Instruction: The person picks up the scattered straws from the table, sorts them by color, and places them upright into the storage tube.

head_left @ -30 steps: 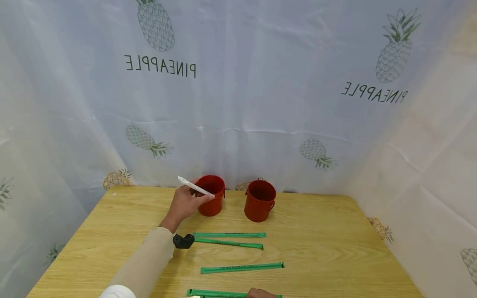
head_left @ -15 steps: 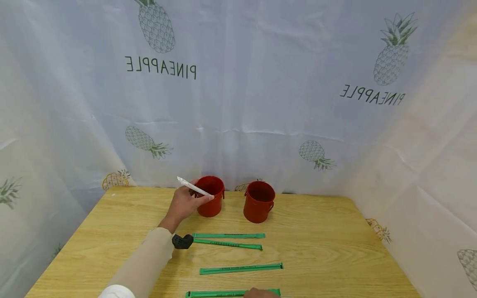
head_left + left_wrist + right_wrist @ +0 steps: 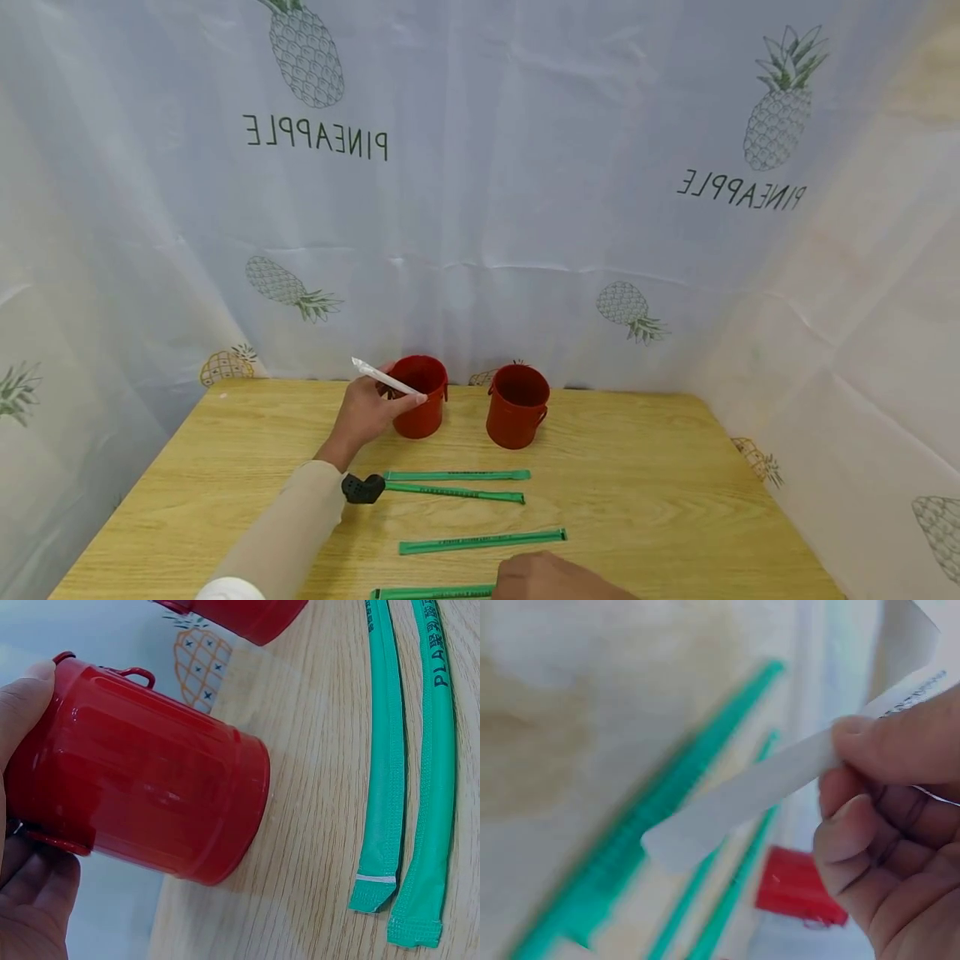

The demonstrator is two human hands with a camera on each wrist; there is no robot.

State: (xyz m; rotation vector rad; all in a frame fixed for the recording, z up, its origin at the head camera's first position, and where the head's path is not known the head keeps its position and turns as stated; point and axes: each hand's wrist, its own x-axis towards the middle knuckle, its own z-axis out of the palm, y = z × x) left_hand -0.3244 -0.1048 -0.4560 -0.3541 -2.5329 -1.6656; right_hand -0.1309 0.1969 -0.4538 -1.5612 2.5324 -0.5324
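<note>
My left hand (image 3: 367, 410) grips the rim of a red bucket (image 3: 157, 776) that stands at the back of the table, thumb on the near side. A white-wrapped straw (image 3: 382, 377) slants across the bucket's mouth, its low end at the thumb tip. At the table's front, my right hand (image 3: 900, 795) pinches another white-wrapped straw (image 3: 750, 791) between thumb and forefinger; dark print shows on the wrapper. That straw is hidden in the head view, where the right hand overlaps the end of a green-wrapped straw (image 3: 435, 592).
A second red bucket (image 3: 517, 417) stands to the right of the held one. Several green-wrapped straws (image 3: 483, 542) lie crosswise on the wooden table (image 3: 645, 500). A white curtain (image 3: 480, 167) printed with pineapples hangs behind and along both sides.
My right hand has come further into the head view from the bottom edge, moving up. The left hand stays on the bucket; the view has shifted slightly.
</note>
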